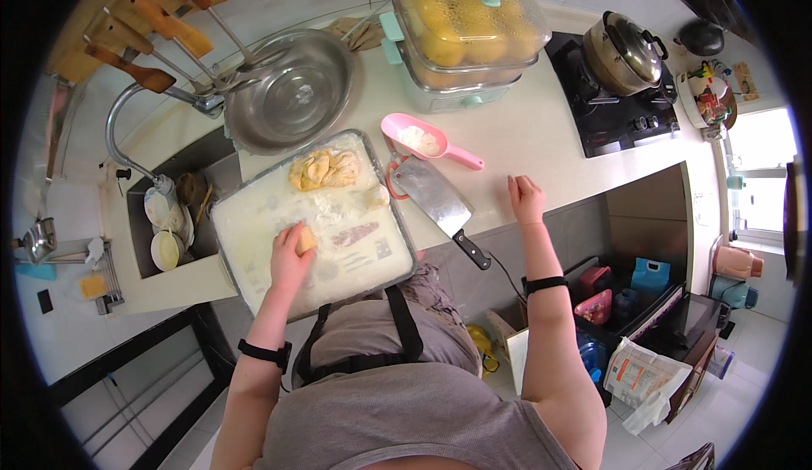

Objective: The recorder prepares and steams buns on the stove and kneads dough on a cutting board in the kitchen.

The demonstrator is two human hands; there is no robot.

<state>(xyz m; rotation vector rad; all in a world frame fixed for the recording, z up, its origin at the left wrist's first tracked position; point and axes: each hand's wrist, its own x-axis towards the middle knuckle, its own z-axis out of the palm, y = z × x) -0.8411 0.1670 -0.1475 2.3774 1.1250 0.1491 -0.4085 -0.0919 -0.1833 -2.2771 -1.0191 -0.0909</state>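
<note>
My left hand [290,256] has its fingers around a small piece of yellow dough [307,240] on the floured board [254,216]. Toward the board's far side lies a larger, folded mass of yellow dough [325,170], with a small pale lump [379,196] at the right rim. Over the counter, right of the cleaver, my right hand [527,200] is curled with nothing visible in it. The cleaver [438,194] lies with its black handle jutting past the counter edge. Behind it rests a pink scoop [415,135] with white flour in it.
A steamer [472,39] with a clear lid holds several yellow buns. Left of it stands a wide metal basin [292,89]. Dishes [166,216] fill part of the sink. A lidded pot [622,51] sits on the black gas hob [571,99]. Wooden-handled utensils [168,20] hang upper left.
</note>
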